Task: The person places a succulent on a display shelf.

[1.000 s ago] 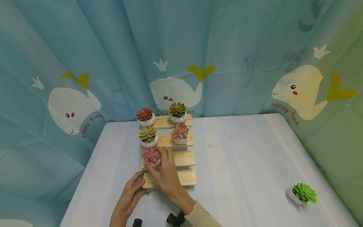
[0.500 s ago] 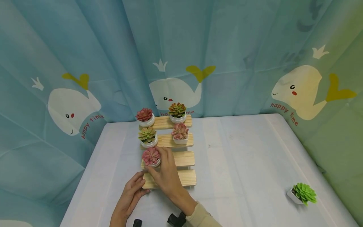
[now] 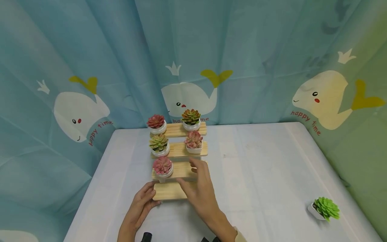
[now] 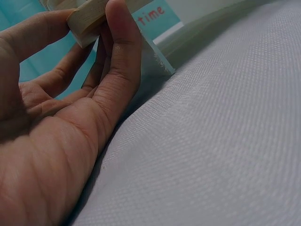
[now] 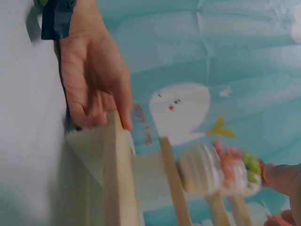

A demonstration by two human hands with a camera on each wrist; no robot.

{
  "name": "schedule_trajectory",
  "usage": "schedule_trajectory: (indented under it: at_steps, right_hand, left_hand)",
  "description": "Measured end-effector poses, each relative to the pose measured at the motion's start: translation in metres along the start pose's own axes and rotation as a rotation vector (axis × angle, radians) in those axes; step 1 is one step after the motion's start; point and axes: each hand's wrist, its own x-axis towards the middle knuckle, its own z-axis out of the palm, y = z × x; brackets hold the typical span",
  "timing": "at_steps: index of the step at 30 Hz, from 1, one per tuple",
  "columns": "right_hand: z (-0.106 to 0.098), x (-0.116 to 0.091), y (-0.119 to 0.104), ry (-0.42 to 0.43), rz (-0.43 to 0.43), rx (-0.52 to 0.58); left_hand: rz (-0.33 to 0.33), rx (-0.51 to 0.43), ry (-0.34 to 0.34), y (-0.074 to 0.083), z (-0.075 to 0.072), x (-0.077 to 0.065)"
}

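A tiered wooden plant stand [image 3: 167,191] carries small potted succulents. My left hand [image 3: 140,203] pinches the left end of its lowest slat; the left wrist view shows thumb and fingers about the wood [image 4: 89,21]. On the left of the slat above sits a pink succulent [image 3: 162,166] in a round white pot. Just right of that pot hovers my right hand [image 3: 202,190], thumb and fingers spread and holding nothing. Only a few of its fingertips [image 5: 284,179] show at the edge of the right wrist view.
Higher slats bear a red succulent [image 3: 156,121], a green-brown one [image 3: 190,117], a yellow-green one [image 3: 158,143] and a pale pink one [image 3: 194,140]. A bright green succulent [image 3: 326,208] in a tipped white pot lies on the white table [image 3: 257,168] at right. A curtain [image 3: 248,50] hangs behind.
My right hand has let go of the pink succulent's pot and moved right, its fingers spreading. The pot stays on the slat. My left hand keeps its hold on the stand.
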Motion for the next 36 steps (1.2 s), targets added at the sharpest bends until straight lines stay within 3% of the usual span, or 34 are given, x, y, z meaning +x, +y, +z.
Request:
schedule_trajectory:
  at_steps: [9,13,25,31,33,36]
  right_hand:
    - [-0.046,-0.014,0.01,0.17,0.059,-0.041]
    - [-0.072,-0.02,0.02,0.214,0.04,-0.036]
    - [-0.183,-0.034,0.061,-0.054,-0.024,0.14]
    - [-0.224,-0.044,0.08,-0.101,-0.067,0.306]
    - [-0.237,-0.049,0.083,-0.088,-0.046,0.303]
    - [-0.258,-0.06,0.08,-0.061,0.089,0.158]
  left_hand:
    - [-0.004,0.005,0.037,0.0,0.003,0.001]
    - [-0.018,-0.004,0.076,0.0,0.005,0.002]
    - [0.007,-0.002,0.009,0.0,0.002,0.001]
    - [0.014,-0.008,0.019,-0.001,0.002,0.001]
    - [0.009,-0.011,0.035,-0.001,0.003,0.002]
    - [0.002,-0.012,0.049,-0.002,0.004,0.002]
